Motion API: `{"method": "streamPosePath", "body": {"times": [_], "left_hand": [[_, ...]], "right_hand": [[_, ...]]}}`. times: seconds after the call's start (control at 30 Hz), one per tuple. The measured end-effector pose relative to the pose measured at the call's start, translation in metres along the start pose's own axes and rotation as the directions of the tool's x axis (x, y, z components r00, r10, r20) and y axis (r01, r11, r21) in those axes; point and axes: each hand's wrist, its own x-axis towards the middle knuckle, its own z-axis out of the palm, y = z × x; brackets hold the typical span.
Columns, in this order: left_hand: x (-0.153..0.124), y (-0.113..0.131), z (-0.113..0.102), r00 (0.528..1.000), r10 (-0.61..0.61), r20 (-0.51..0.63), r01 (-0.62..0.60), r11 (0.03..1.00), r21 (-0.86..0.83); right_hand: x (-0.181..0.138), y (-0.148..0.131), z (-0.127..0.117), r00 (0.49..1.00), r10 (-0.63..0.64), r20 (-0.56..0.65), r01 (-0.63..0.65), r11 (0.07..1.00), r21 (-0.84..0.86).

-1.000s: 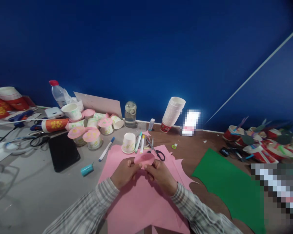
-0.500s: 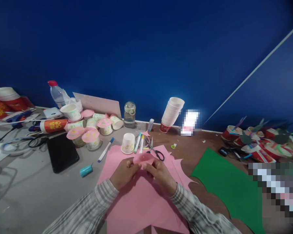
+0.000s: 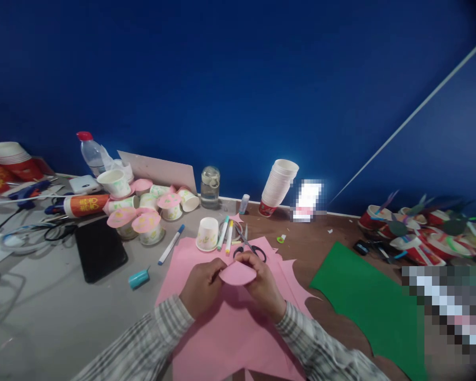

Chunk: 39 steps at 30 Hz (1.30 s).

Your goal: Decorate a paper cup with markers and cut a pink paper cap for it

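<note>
Both my hands meet over a large pink paper sheet (image 3: 222, 328) at the middle of the table. My left hand (image 3: 201, 287) and my right hand (image 3: 262, 284) pinch a small rounded pink paper piece (image 3: 237, 274) between them, fingers closed on its edges. Just beyond my fingers lie black-handled scissors (image 3: 250, 247), a few marker pens (image 3: 226, 234) and an upturned white paper cup (image 3: 207, 233).
A cluster of paper cups with pink tops (image 3: 146, 211) stands at the left with a black tablet (image 3: 99, 250), a blue marker (image 3: 172, 244) and a teal cap (image 3: 138, 278). A stack of white cups (image 3: 280, 184), a glass jar (image 3: 210, 186), a green sheet (image 3: 368, 296) and red cup crafts (image 3: 420, 233) are further off.
The pink piece has tipped from above my fingers down toward me, now lying flatter between both hands. My right hand has moved up over its far edge.
</note>
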Motion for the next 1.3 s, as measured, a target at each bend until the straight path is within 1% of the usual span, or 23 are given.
{"method": "streamPosePath", "body": {"times": [0.1,0.17,0.23,0.33,0.53,0.67,0.8,0.9,1.07,1.13,1.23,1.3], "left_hand": [[-0.003,-0.002,0.000,0.980,0.194,-0.044,-0.181,0.963,0.201],[-0.004,-0.002,-0.001,0.950,0.300,-0.086,-0.269,0.927,0.262],[-0.004,0.000,-0.002,0.921,0.371,-0.115,-0.328,0.901,0.285],[-0.005,0.001,-0.004,0.896,0.434,-0.092,-0.387,0.867,0.314],[-0.005,0.002,-0.003,0.867,0.489,-0.094,-0.423,0.824,0.377],[-0.006,0.003,-0.003,0.876,0.474,-0.096,-0.404,0.826,0.392],[-0.006,0.004,-0.003,0.875,0.476,-0.084,-0.405,0.817,0.411],[-0.006,0.004,-0.004,0.870,0.489,-0.061,-0.420,0.800,0.428],[-0.005,0.008,-0.007,0.853,0.521,-0.002,-0.460,0.755,0.468],[-0.005,0.009,-0.007,0.843,0.538,-0.024,-0.457,0.738,0.496],[-0.006,0.009,-0.006,0.830,0.548,-0.101,-0.432,0.748,0.503],[-0.007,0.007,-0.005,0.812,0.567,-0.141,-0.437,0.749,0.498]], "right_hand": [[-0.002,0.000,-0.003,0.988,-0.155,-0.009,0.155,0.987,-0.037],[-0.003,0.001,-0.004,0.975,-0.223,-0.006,0.222,0.974,-0.037],[-0.005,0.002,-0.004,0.964,-0.264,-0.004,0.264,0.964,-0.038],[-0.008,0.003,-0.003,0.955,-0.296,-0.005,0.296,0.954,-0.046],[-0.012,0.002,-0.003,0.940,-0.341,0.011,0.340,0.932,-0.122],[-0.012,0.001,-0.004,0.927,-0.374,0.007,0.373,0.922,-0.105],[-0.012,-0.001,-0.005,0.937,-0.349,0.011,0.348,0.929,-0.130],[-0.012,-0.002,-0.005,0.943,-0.328,0.052,0.332,0.933,-0.135],[-0.012,0.000,-0.004,0.942,-0.329,0.062,0.333,0.940,-0.077],[-0.012,0.001,-0.004,0.944,-0.321,0.072,0.326,0.944,-0.057],[-0.011,0.001,-0.004,0.954,-0.292,0.063,0.296,0.954,-0.057],[-0.011,0.000,-0.004,0.958,-0.282,0.046,0.285,0.957,-0.056]]}}
